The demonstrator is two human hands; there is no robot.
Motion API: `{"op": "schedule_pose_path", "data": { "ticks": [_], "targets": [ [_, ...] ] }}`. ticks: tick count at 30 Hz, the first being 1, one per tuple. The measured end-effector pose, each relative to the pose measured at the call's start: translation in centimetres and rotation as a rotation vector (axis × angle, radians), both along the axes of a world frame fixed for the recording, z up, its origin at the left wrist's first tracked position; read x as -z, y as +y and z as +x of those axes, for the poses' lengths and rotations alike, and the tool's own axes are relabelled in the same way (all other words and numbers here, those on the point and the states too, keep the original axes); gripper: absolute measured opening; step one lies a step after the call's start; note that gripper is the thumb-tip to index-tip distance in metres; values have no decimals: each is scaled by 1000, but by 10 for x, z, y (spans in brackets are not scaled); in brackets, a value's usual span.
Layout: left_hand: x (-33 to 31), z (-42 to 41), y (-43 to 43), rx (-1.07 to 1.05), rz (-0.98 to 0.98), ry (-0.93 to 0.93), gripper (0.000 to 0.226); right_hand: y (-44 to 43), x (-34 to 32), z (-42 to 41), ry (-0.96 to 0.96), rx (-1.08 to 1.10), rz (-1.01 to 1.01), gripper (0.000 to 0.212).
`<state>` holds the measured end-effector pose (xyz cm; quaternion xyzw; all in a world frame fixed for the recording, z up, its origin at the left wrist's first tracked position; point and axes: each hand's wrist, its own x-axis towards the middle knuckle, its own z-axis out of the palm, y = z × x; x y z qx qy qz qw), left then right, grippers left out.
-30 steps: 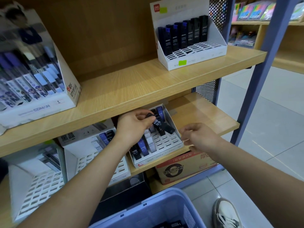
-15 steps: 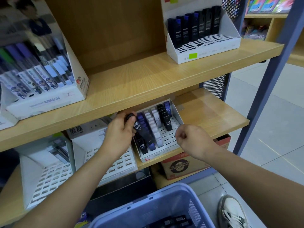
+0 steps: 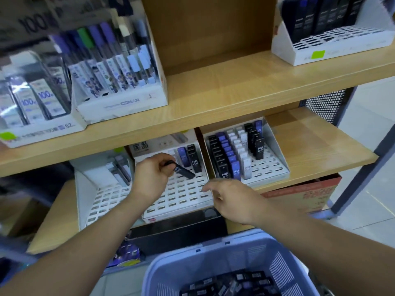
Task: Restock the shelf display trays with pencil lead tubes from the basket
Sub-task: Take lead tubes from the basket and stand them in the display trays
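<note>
My left hand point(image 3: 152, 175) grips a black HB lead tube point(image 3: 183, 170) over the middle white slotted tray point(image 3: 183, 195) on the lower shelf. That tray holds only a blue tube and a black tube point(image 3: 193, 158) at its back right. My right hand point(image 3: 229, 198) hovers at the tray's front right corner, fingers loosely extended, holding nothing. To the right, another white tray point(image 3: 271, 167) carries rows of black, blue and white tubes. The blue basket point(image 3: 215, 259) at the bottom holds several dark tubes point(image 3: 233, 283).
A left tray point(image 3: 102, 197) on the lower shelf is mostly bare slots. The upper wooden shelf point(image 3: 224, 99) carries boxed lead displays at left and a white tray point(image 3: 333, 39) at right. A cardboard box point(image 3: 303, 195) sits below; tiled floor lies to the right.
My left hand moved left from the fuller right tray to the middle tray, still gripping a black tube. My right hand followed left and its fingers loosened. The view dropped toward the basket.
</note>
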<state>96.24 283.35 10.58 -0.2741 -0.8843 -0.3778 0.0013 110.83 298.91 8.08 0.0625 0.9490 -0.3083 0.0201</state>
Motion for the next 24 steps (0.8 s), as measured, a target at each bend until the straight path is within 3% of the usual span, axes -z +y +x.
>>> {"op": "schedule_pose_path", "data": {
  "ticks": [6, 15, 21, 24],
  "targets": [
    [6, 2, 13, 44, 8, 43, 18, -11, 15, -7, -93, -132, 215, 56],
    [5, 0, 27, 189, -227, 202, 29, -15, 16, -11, -123, -128, 254, 44],
    [7, -3, 38, 100, -19, 135, 13, -19, 16, -13, -136, -110, 236, 31],
    [10, -2, 41, 163, -46, 259, 13, -20, 16, -14, -157, -134, 254, 36]
  ]
}}
